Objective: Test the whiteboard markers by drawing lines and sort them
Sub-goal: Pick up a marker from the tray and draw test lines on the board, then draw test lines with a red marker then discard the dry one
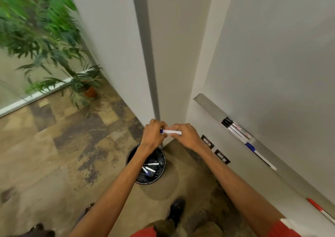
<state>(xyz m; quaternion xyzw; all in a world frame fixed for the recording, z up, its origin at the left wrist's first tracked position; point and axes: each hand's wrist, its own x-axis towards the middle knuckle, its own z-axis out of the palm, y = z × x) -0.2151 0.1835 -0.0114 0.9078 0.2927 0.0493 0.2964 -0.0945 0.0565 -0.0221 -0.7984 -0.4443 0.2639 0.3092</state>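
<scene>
Patterned carpet runs into an office corner, with a potted plant (54, 46) on the left and a whiteboard (272, 55) on the right. Both hands meet over a black waste bin (127, 158) that already holds several discarded markers (150, 167). Between them lies a blue-capped marker (172, 131), held level. The left hand (154, 133) has its fingers curled round the cap end, and the right hand (184, 135) pinches the white barrel. It looks like a light, stiff plastic tube with a smooth, rather slippery barrel. Capping or uncapping probably needs a firm grip on the barrel and a straight pull or push on the cap. More markers lie on the whiteboard tray (208, 104): black markers (233, 128), a blue one (252, 147) and a red one (315, 205).
</scene>
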